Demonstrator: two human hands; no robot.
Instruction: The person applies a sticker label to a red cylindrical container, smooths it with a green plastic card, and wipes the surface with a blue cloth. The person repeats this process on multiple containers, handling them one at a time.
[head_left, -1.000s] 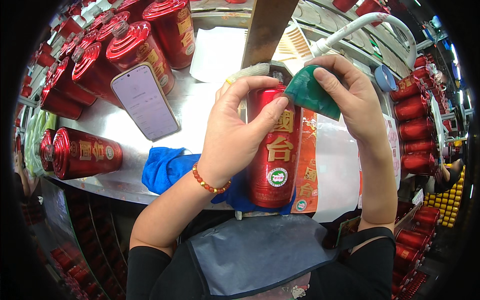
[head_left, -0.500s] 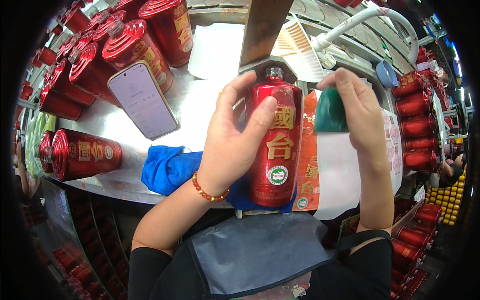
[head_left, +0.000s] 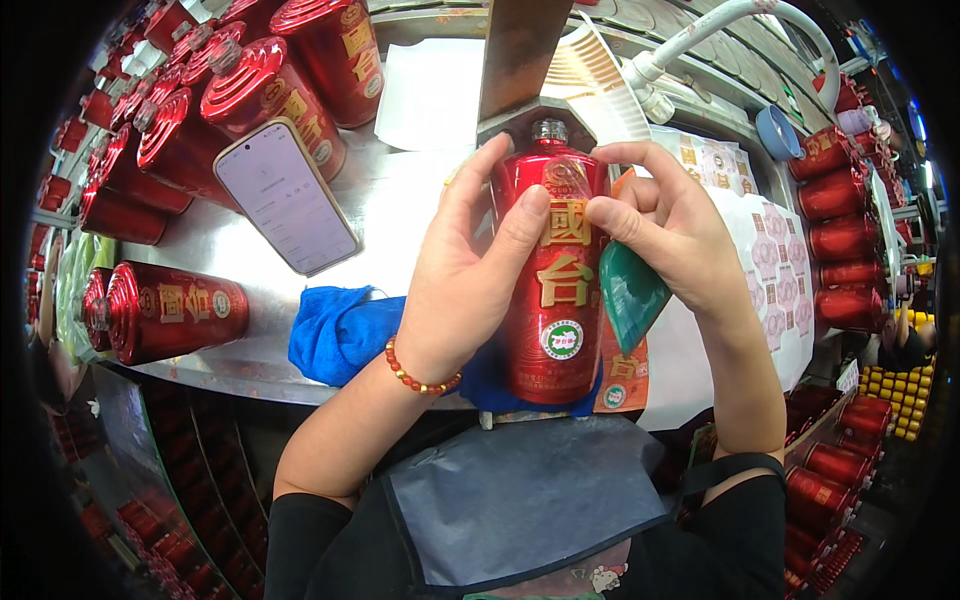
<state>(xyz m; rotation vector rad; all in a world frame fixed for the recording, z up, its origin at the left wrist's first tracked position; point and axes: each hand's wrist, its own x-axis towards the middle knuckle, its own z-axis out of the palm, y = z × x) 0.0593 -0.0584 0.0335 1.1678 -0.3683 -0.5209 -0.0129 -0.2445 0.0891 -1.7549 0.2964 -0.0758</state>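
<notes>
Seemingly settling gold lettering [head_left: 565,281] by fingertip: left grip [head_left: 462,252] spread against red bottle [head_left: 545,375], right grip [head_left: 680,238] clamped on green scraper [head_left: 632,296]; smoothing next would want steadiness.

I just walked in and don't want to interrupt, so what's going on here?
A person has both hands at a red bottle, its neck pointing away. The left hand is at its left side, thumb on the front; the right hand holds a flat green tool beside its right edge. A blue cloth and a phone are to the left, with more red bottles beyond.
</notes>
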